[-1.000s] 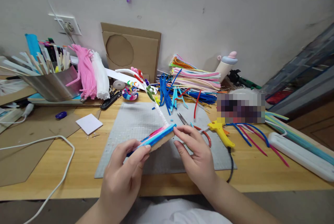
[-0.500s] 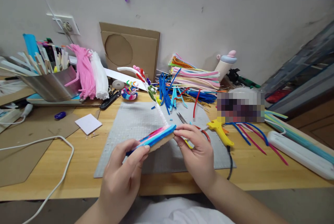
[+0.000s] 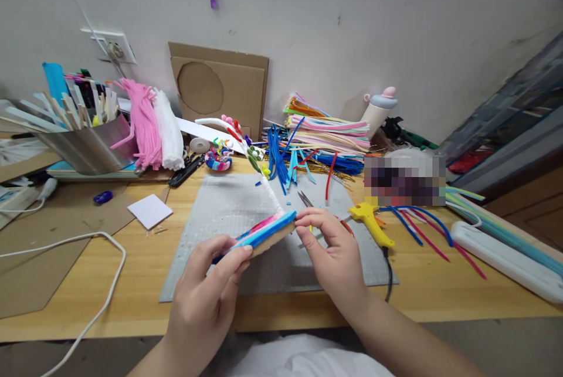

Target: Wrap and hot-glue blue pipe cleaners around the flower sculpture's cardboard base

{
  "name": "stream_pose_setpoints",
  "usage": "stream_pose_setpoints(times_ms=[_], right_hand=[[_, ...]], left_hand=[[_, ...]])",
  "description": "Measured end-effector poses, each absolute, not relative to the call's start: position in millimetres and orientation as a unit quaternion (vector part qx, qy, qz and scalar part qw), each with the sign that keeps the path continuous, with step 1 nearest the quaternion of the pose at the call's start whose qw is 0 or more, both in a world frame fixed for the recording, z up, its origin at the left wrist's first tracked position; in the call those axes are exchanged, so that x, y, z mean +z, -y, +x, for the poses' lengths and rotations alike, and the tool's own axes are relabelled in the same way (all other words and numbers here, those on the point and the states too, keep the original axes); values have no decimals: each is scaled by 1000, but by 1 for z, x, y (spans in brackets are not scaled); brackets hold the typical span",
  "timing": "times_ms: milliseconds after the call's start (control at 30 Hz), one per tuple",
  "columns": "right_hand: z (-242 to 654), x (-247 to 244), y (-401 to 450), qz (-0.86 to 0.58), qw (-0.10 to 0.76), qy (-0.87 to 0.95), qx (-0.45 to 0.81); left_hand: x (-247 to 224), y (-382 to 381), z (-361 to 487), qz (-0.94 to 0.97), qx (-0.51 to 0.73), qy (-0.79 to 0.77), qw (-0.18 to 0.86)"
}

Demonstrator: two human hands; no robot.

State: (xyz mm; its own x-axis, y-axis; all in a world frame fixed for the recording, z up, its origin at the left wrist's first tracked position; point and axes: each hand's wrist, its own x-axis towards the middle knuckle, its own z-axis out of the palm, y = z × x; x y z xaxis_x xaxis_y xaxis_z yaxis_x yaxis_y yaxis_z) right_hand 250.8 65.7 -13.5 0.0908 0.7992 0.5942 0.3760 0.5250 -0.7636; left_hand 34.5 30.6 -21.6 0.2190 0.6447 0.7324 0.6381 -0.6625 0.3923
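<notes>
A cardboard base [image 3: 272,240] covered on top with blue and pink pipe cleaners is held tilted above the grey cutting mat [image 3: 193,271]. From it rises a white wrapped stem [image 3: 271,196] with small green, yellow, red and pink pieces near its upper end. My left hand [image 3: 209,289] grips the left end of the base, thumb along its near edge. My right hand [image 3: 336,254] is at the right end, thumb and forefinger pinched round the blue corner. Scissors [image 3: 304,199] lie on the mat behind my right hand.
A yellow glue gun [image 3: 372,223] with a black cord lies right of the mat. Pipe cleaner bundles [image 3: 328,131], a metal container of sticks [image 3: 94,145] and cardboard [image 3: 244,87] stand along the back. A white cable [image 3: 118,271] crosses the left side; a power strip [image 3: 505,260] is at right.
The view has tilted slightly upward. My right thumb has shifted a little at the base's right corner, and the stem's top sits slightly lower and farther left. My left hand keeps its grip.
</notes>
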Motion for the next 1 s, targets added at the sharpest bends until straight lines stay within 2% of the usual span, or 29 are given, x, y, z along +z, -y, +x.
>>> stream_pose_setpoints(times_ms=[433, 567, 767, 867, 1000], right_hand=[[274, 22, -80, -538, 414, 658, 325], [267, 17, -78, -524, 422, 650, 354], [257, 1, -67, -502, 431, 695, 282], [255, -5, -61, -453, 466, 691, 316], [260, -10, -61, -396, 556, 617, 391]], left_hand=[[-21, -24, 43, 807, 435, -398, -40], [-20, -22, 45, 805, 434, -400, -54], [-18, -23, 45, 798, 439, -410, -39], [-20, -25, 43, 791, 450, -413, -18], [-21, -24, 42, 792, 450, -412, -20]])
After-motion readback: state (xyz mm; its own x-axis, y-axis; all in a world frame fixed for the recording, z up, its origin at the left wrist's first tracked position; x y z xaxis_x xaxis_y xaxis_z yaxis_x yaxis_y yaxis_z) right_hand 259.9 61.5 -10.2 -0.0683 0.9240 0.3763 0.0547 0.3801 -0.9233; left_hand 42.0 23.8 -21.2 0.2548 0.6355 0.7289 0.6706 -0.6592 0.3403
